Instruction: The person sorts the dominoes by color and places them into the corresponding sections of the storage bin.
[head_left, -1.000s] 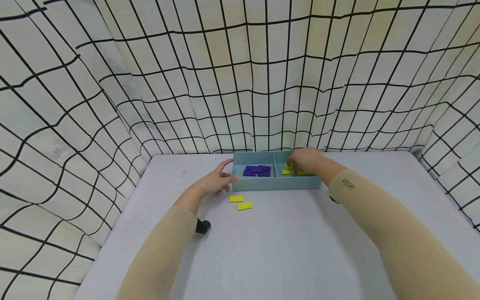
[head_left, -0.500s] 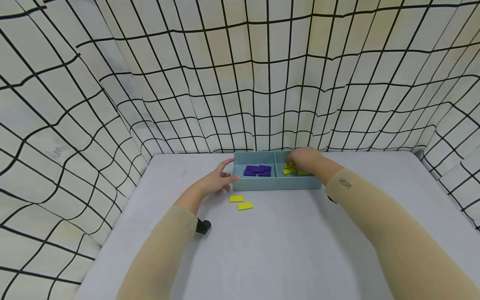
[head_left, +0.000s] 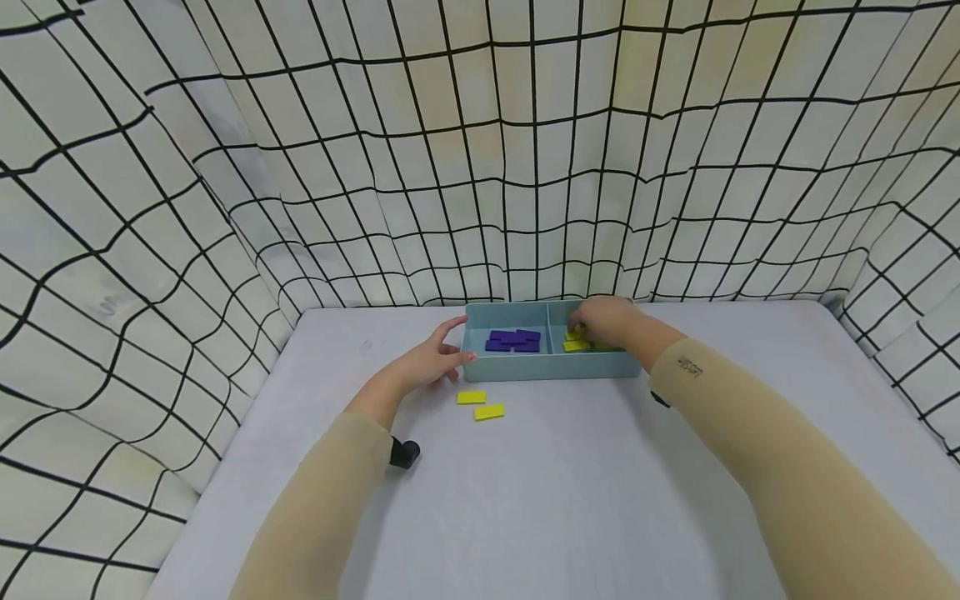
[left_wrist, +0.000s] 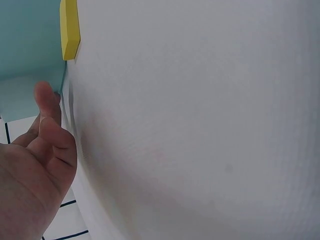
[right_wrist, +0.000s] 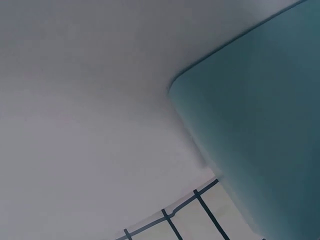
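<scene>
A pale teal box point(head_left: 502, 367) with two compartments stands near the back of the table. Purple tiles point(head_left: 513, 341) lie in its left compartment, several yellow tiles point(head_left: 577, 346) in the right one. My right hand point(head_left: 611, 320) reaches over the front wall into the right compartment, fingers bent down, pinching a yellow tile; the fingertips are partly hidden. At the box's left end is my left hand point(head_left: 425, 362), its index finger at the back corner and its thumb at the front corner. The left wrist view shows these loosely spread fingers point(left_wrist: 47, 100) against the box end.
Two yellow tiles, a rear one point(head_left: 471, 397) and a front one point(head_left: 489, 412), lie on the white table point(head_left: 540, 500) before the box. A white wall with a black grid point(head_left: 555, 158) rises behind and at the sides.
The right hand shifts very slightly left inside the right compartment, and the yellow tiles under it have turned a little. The left hand stays at the box end.
</scene>
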